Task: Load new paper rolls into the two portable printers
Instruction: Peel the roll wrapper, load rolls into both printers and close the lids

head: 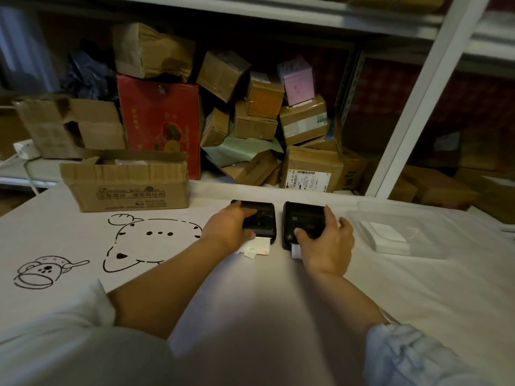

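1. Nearest the camera, two bare forearms reach forward over a white cloth-covered table (pixel 418 274); a white sleeve shows on the left arm and a pale blue sleeve on the right.
2. On the cloth to the left are printed cartoon drawings (pixel 131 243) in black outline.
3. The left hand (pixel 227 228) lies over the left printer (pixel 260 218), fingers curled round its left side and top, thumb at the near edge: it grasps that printer.
4. A strip of white paper (pixel 257 246) sticks out of the left printer's near edge and lies on the cloth.
5. The right hand (pixel 330 240) grasps the right printer (pixel 302 220), thumb on its near top and fingers curled round its right side. A short piece of white paper shows at its near edge, partly hidden by the hand.
6. The two black printers stand just beside each other, apart by a narrow gap, near the middle of the table.
7. To the right, a clear plastic tray (pixel 434 215) holds a stack of white paper (pixel 386 235).
8. Farther left, an open cardboard box (pixel 128 188) stands on the table.
9. Behind the table, white shelving (pixel 412 112) holds a heap of cardboard parcels, with a red carton (pixel 158 118) among them.
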### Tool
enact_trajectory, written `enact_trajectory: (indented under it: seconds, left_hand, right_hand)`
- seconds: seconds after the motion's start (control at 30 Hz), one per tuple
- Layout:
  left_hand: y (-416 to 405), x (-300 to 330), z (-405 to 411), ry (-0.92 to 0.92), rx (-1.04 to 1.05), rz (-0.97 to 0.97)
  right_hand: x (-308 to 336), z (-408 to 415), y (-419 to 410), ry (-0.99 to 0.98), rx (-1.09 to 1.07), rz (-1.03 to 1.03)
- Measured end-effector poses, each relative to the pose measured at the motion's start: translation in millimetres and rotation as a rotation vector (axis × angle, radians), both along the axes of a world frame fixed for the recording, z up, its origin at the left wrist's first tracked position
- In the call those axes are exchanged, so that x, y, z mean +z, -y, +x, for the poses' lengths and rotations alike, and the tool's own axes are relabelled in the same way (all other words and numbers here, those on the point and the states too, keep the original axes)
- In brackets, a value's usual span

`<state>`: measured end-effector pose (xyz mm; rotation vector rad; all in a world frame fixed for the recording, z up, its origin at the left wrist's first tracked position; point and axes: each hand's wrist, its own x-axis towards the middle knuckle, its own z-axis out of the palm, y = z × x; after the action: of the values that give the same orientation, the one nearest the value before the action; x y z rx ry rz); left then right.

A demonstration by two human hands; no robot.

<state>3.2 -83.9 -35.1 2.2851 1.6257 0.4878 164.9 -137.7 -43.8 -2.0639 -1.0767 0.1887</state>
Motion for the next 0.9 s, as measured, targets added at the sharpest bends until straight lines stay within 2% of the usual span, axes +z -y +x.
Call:
enact_trajectory:
  seconds: [0.07,0.13,0.9]
  left_hand:
    - [-1,-3,3,-0.034,0.012,0.001]
    - [-3,-5,4,-0.041,0.037,0.004]
    - [-15,-11,12,-0.051,0.077,0.020]
  right_hand:
    - [-5,7,-9,0.064,0.054,-0.227]
    - [-11,11,-17,0.062,0.092,-0.314]
    - [-8,37,-48,0.058,0.201,-0.343]
